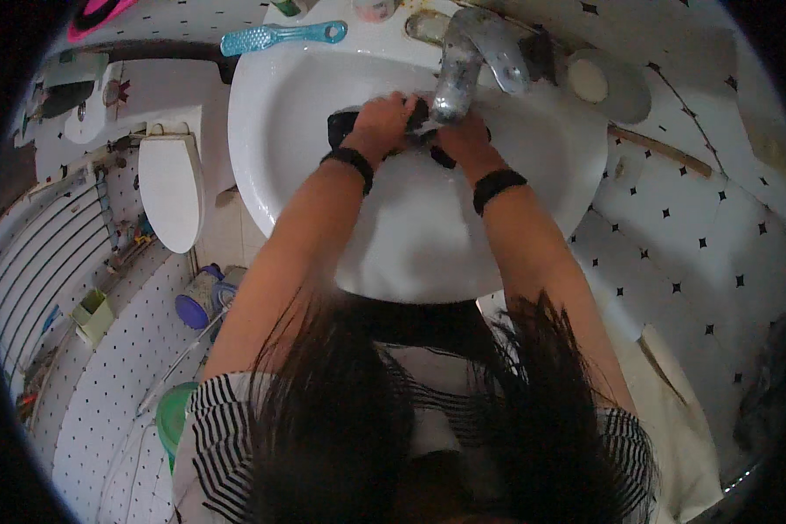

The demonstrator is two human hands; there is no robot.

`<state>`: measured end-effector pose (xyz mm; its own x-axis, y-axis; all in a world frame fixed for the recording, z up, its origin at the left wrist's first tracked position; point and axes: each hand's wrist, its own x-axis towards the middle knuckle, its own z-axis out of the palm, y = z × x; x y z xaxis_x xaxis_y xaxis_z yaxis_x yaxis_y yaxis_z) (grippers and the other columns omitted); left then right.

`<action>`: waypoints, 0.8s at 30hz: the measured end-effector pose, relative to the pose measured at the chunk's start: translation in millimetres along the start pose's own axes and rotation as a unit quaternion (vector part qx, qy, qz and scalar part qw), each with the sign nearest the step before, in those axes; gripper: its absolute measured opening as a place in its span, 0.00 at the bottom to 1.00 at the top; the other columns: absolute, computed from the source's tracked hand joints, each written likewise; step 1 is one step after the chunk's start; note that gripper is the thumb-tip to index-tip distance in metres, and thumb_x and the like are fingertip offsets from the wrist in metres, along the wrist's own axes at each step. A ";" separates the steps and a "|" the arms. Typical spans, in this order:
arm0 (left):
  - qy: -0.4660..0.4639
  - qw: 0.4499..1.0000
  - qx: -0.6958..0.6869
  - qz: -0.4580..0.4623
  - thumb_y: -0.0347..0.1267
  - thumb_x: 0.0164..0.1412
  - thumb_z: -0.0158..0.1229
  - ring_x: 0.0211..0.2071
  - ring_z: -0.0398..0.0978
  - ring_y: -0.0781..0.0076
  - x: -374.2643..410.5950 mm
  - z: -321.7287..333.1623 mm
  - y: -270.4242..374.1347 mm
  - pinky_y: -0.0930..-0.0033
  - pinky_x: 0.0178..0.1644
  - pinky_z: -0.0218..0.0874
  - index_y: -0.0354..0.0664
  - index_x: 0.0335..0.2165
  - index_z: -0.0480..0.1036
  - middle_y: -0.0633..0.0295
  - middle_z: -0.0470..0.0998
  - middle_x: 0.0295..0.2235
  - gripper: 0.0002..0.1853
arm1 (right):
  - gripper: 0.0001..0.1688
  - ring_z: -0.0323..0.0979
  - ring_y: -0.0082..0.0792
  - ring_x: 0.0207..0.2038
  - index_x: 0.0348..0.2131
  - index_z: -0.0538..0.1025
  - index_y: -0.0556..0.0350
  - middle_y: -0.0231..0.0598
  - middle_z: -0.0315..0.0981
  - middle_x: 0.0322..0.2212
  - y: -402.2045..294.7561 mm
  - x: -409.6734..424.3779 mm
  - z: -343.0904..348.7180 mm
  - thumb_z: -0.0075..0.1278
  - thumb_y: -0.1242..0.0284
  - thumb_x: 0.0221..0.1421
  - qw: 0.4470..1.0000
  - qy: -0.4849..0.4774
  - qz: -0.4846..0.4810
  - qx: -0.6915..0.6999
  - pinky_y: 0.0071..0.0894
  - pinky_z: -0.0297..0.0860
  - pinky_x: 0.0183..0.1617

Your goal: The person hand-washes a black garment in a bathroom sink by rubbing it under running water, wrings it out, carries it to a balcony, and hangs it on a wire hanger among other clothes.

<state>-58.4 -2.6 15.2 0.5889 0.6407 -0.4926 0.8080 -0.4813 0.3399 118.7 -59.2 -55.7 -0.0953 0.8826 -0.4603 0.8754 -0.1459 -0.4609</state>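
In the white washbasin, a dark piece of what looks like cloth is bunched under the metal tap. My left hand grips its left part, with an end sticking out beside the fingers. My right hand is closed on dark material just right of the spout's mouth, partly hidden by the tap. The two hands are close together, and something pale, perhaps water, shows between them. A black band circles each wrist.
On the basin's back rim lies a blue plastic foot file. A soap bar sits in a dish to the right. The toilet stands left, with a purple-lidded container and a green basin on the floor below.
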 end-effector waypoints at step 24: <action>0.117 0.977 0.172 -0.037 0.51 0.38 0.63 0.50 0.63 0.58 -12.3 36.6 3.2 0.42 0.47 0.55 0.43 0.53 0.57 0.56 0.64 0.47 0.45 | 0.30 0.57 0.54 0.53 0.47 0.68 0.45 0.47 0.65 0.46 -6.9 8.3 24.6 0.54 0.65 0.41 0.973 0.143 -0.152 -0.102 0.57 0.57 0.52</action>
<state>-63.8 -34.0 -6.9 0.5496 0.7816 -0.2951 0.8183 -0.5749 0.0014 100.2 -61.8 -74.9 -0.2540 0.9636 -0.0839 0.9060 0.2066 -0.3693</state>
